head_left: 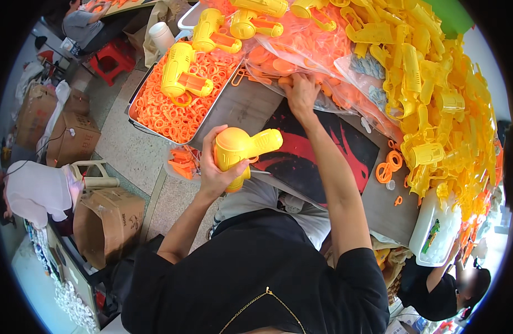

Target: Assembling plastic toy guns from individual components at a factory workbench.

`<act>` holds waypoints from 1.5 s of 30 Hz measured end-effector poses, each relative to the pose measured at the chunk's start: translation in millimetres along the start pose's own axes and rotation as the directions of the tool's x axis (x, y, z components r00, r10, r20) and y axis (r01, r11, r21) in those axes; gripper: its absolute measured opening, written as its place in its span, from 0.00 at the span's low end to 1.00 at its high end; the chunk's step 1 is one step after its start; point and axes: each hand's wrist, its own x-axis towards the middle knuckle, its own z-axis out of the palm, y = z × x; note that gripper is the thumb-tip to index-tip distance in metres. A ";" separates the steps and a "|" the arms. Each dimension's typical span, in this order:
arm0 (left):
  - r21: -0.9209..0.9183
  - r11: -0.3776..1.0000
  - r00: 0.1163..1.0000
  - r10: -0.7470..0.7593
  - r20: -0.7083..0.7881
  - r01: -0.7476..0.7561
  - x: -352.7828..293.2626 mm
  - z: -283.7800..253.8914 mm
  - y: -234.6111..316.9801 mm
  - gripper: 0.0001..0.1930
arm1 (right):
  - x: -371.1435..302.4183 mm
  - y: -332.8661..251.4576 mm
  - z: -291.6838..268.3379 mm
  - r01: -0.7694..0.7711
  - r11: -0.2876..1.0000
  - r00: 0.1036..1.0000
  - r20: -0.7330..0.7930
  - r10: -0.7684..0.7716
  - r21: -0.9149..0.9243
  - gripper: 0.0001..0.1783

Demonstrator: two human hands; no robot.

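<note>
My left hand [216,167] wraps round a yellow plastic toy shaped like a hair dryer [237,146], held above my lap with its rounded orange-yellow end up and its narrow part toward the right. My right hand [301,92] reaches forward to the mouth of a clear plastic bag [345,94] full of orange pieces. Its fingers curl down on an orange round cap [285,82] there; the fingertips are partly hidden. Beneath my right forearm lies a black mat with a red pattern [337,147].
A tray [135,118] of small orange rings [176,119] stands at the left, with finished-looking yellow housings [181,69] on it. Yellow shells [418,78] pile high at the right. Orange rings [384,171] and a white bin [429,234] lie nearer. Two other people sit nearby.
</note>
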 end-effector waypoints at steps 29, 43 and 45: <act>-0.180 0.935 0.864 -0.194 0.465 0.307 26.6 110.2 28.1 0.37 | -101.6 4.9 -219.2 -0.576 -0.277 0.803 0.596 -0.017 0.769 0.09; -0.021 0.784 0.525 0.435 0.731 -0.621 38.1 102.7 34.2 0.46 | -135.2 5.3 -244.7 -0.671 0.471 0.698 0.703 0.140 0.572 0.36; 0.008 0.714 0.478 0.461 0.748 -0.700 45.2 100.1 29.3 0.48 | -143.4 4.4 -245.8 -0.667 0.563 0.694 0.683 0.229 0.488 0.32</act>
